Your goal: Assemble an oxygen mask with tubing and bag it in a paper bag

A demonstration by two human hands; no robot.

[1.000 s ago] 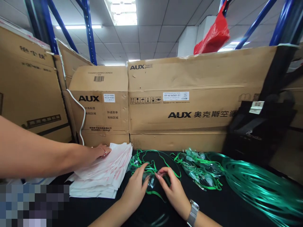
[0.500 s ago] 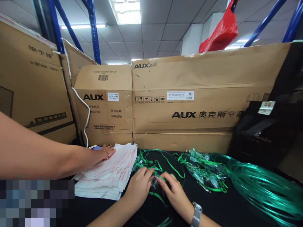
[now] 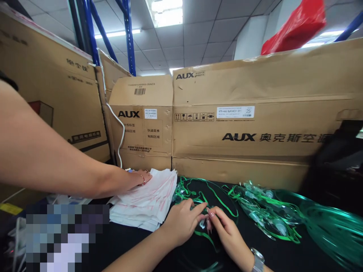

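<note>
My left hand (image 3: 183, 220) and my right hand (image 3: 225, 226) meet over the black table, fingertips pinched together around a clear plastic oxygen mask (image 3: 202, 223). The mask is mostly hidden by the fingers; its green elastic strap (image 3: 206, 236) trails below. Just beyond the hands, more green straps (image 3: 217, 198) lie loose beside another clear mask (image 3: 180, 192). To the right is a pile of clear masks (image 3: 266, 209) with green straps. A silver watch (image 3: 257, 260) sits on my right wrist.
Another person's hand (image 3: 144, 176) rests on a stack of white printed bags (image 3: 141, 206) at left. Coiled green tubing (image 3: 334, 230) lies at far right. Cardboard boxes (image 3: 249, 87) wall the table's back; a white cable (image 3: 122, 132) hangs down at left.
The view has turned left, so everything sits farther right in the picture. My hands stay together at the mask, with the fingers slightly shifted. The other person's hand stays on the bags.
</note>
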